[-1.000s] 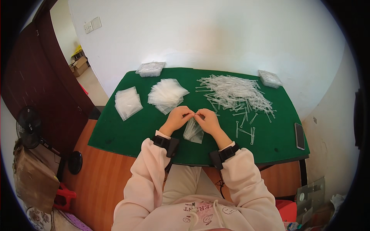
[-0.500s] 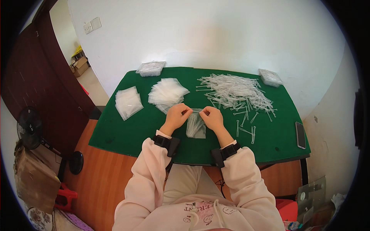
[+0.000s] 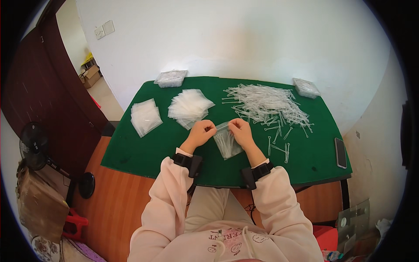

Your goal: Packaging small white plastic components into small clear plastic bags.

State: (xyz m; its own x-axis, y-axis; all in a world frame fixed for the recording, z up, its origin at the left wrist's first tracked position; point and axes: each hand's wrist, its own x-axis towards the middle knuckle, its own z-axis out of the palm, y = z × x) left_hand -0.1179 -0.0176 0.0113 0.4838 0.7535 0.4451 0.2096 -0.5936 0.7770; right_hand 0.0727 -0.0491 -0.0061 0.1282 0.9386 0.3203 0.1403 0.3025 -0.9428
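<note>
A clear plastic bag point(image 3: 236, 149) with several thin clear sticks inside hangs slightly tilted over the green table. My left hand point(image 3: 201, 133) pinches its top left corner between thumb and fingers. At the top right corner, my right hand point(image 3: 241, 132) is closed on the bag's edge. Beyond my left hand lies a fanned stack of flat clear bags point(image 3: 190, 105). A large heap of clear plastic sticks with looped ends point(image 3: 266, 103) spreads beyond my right hand, some lying loose nearer me.
A second stack of flat bags point(image 3: 145, 117) lies at the left. Filled packs sit at the far left corner point(image 3: 171, 78) and far right corner point(image 3: 306, 88) of the green table point(image 3: 144, 153). A phone point(image 3: 340, 153) rests by the right edge. A wall stands behind.
The bag has swung so its lower end points more to the right, and its top edge now slants up to the right. My right hand has risen slightly; both hands still grip the bag.
</note>
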